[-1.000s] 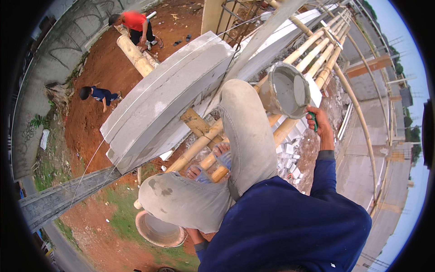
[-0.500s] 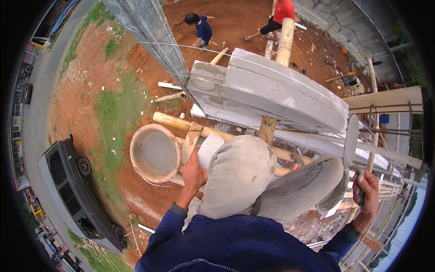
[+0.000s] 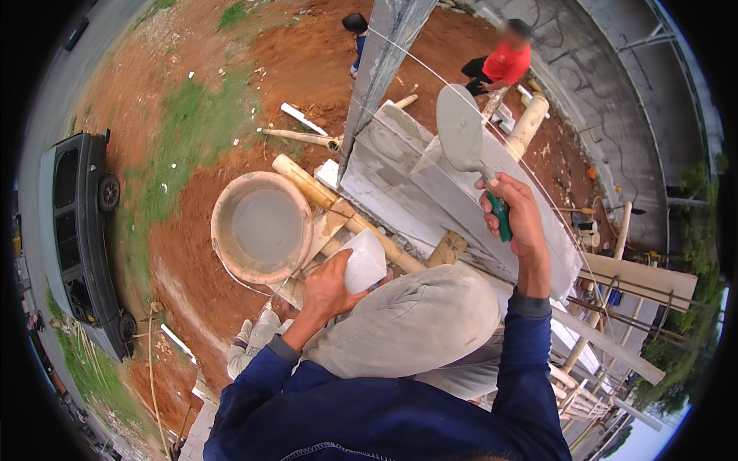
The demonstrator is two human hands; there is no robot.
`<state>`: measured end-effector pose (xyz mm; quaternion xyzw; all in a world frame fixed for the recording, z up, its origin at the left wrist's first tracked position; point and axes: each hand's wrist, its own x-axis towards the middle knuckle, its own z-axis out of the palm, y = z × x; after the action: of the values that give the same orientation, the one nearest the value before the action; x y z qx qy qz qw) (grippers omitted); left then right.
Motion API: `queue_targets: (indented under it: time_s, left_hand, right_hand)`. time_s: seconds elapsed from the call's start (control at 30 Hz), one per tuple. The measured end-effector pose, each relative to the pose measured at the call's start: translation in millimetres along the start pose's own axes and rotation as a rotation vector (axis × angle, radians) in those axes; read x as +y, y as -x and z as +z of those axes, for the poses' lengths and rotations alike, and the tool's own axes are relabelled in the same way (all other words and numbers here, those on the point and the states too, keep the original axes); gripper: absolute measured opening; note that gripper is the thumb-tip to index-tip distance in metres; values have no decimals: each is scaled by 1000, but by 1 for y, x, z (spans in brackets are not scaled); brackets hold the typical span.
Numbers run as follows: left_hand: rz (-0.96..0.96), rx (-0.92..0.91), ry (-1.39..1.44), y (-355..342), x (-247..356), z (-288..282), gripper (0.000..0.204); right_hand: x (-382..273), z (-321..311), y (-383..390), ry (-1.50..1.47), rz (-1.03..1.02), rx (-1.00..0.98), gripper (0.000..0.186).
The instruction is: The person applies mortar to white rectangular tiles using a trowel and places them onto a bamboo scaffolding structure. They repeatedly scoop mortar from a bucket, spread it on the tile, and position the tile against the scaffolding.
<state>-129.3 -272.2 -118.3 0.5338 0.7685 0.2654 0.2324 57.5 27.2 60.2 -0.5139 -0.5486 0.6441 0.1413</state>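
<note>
My left hand (image 3: 326,290) is wrapped around a small white block (image 3: 365,260) beside my raised knee, close to the bucket. In my right hand (image 3: 523,211) is a trowel (image 3: 461,132), gripped by its green handle, with its broad grey blade pointing up and away from me over the block wall. The blade looks coated with grey mortar. An orange-brown bucket (image 3: 222,230) of smooth grey mortar stands to the left on the bamboo. Ahead of my knees runs the wall of pale grey blocks (image 3: 500,200), with wet mortar visible at its left end.
A grey post (image 3: 377,69) rises at the wall's left end, and a taut white string crosses above the blocks. Bamboo poles (image 3: 300,180) lie under the bucket. A person in red (image 3: 507,63) and another partly hidden person (image 3: 356,27) are beyond the wall. A dark vehicle (image 3: 81,238) is parked left.
My right hand has brought the trowel from the far right inward over the wall. My left hand has the white block, now more exposed, beside my knee. The view has turned.
</note>
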Motion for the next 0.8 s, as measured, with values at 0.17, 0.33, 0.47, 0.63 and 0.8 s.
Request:
queue_targets:
  time_s: [0.17,0.33,0.47,0.63,0.8]
  left_hand:
    - [-3,-6,13,-2,-1,-4,90]
    - [24,12,11,-5,1,-9,88]
    - [29,8,17,-7,3,-12,87]
    - [3,-25,19,-6,0,-11,86]
    - [10,-41,11,-6,1,-13,85]
  right_hand:
    - [-11,26,-77,719,-144,181,38]
    - [-22,52,-106,1074,-176,251,44]
    - [-18,53,-106,1174,-200,279,38]
    - [-3,63,-88,1367,-373,342,24]
    - [16,75,-100,1425,-439,434,17]
